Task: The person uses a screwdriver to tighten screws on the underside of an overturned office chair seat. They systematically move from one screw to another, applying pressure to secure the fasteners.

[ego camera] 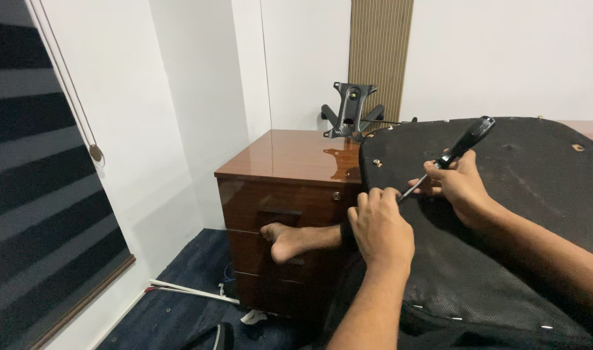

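A black fabric-covered chair seat lies upside down across my lap, its edge dotted with staples. My right hand grips a black-handled screwdriver whose metal shaft slants down-left to the seat's underside. My left hand clamps the seat's near-left rim, fingers curled over the edge right by the screwdriver tip. My bare foot presses against the front of a glossy brown drawer cabinet.
A black metal chair mechanism plate stands on the cabinet's back edge by the wall. White strips and small scraps lie on the dark blue carpet. A striped window blind hangs at left.
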